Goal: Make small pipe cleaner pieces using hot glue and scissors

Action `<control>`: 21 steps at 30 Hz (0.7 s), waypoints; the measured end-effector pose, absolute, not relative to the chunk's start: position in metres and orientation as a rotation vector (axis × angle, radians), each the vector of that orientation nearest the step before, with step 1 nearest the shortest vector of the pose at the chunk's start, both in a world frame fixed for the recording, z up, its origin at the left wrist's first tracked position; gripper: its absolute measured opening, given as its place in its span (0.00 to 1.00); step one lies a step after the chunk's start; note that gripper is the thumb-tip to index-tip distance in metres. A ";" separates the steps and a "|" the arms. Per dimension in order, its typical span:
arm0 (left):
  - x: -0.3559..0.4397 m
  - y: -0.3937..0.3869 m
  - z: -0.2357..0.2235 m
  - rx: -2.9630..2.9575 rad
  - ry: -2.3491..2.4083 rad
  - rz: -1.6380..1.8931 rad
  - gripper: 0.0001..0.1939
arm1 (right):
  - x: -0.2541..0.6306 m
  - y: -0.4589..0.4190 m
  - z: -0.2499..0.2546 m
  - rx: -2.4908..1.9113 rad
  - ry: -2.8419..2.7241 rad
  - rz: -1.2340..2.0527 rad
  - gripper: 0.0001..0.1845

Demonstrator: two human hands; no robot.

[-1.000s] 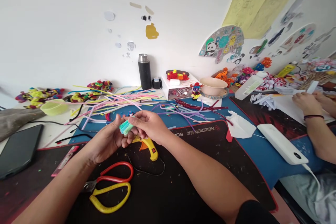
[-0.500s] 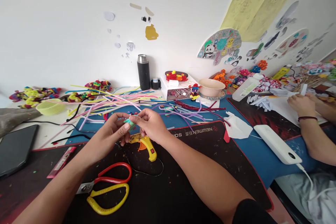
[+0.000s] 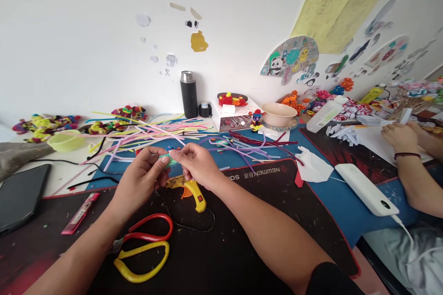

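A small pale-green piece [image 3: 169, 162], partly covered by fingers, is pinched between my two hands above the mat; its exact kind I cannot make out. My left hand [image 3: 141, 177] grips its left side with thumb and curled fingers. From the right, my right hand [image 3: 200, 163] pinches it between thumb and forefinger. Just below the hands lies a yellow glue gun [image 3: 198, 195] with an orange trigger. Scissors with one red and one yellow handle [image 3: 140, 278] rest nearer to me, their blades hidden behind my left forearm.
Pipe cleaners [image 3: 166, 130] in many colours spread behind my hands. A black thermos [image 3: 188, 99], a white box [image 3: 218, 122] and a beige bowl [image 3: 279, 117] stand by the wall. At right are a white power bank [image 3: 363, 189] and another person's hands [image 3: 401, 136].
Both hands have shifted slightly left with the green piece, which has turned and shows less between the fingers. The glue gun and scissors stay put.
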State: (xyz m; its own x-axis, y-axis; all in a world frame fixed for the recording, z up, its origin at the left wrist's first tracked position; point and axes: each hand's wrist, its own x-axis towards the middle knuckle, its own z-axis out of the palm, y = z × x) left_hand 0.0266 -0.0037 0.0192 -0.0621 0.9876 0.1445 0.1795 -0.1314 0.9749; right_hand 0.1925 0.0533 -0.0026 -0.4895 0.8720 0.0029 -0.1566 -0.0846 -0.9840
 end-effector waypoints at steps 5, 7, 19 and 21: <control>0.025 -0.003 0.019 1.350 1.362 1.313 0.19 | 0.192 0.051 0.001 -0.817 -1.410 1.769 0.28; 0.024 -0.002 0.019 1.340 1.375 1.311 0.19 | 0.192 0.050 0.002 -0.810 -1.417 1.774 0.27; 0.030 -0.002 0.019 1.207 1.286 1.360 0.19 | 0.189 0.048 -0.002 -0.750 -1.479 1.647 0.25; 0.031 -0.002 0.018 1.208 1.284 1.350 0.20 | 0.189 0.048 -0.002 -0.740 -1.471 1.644 0.24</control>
State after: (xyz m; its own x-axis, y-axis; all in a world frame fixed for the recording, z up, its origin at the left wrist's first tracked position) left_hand 0.0309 -0.0024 0.0185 -0.1294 0.9891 0.0702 0.0206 -0.0681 0.9975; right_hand 0.1886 0.0478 -0.0021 -0.5152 0.8532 0.0812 -0.1753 -0.0122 -0.9844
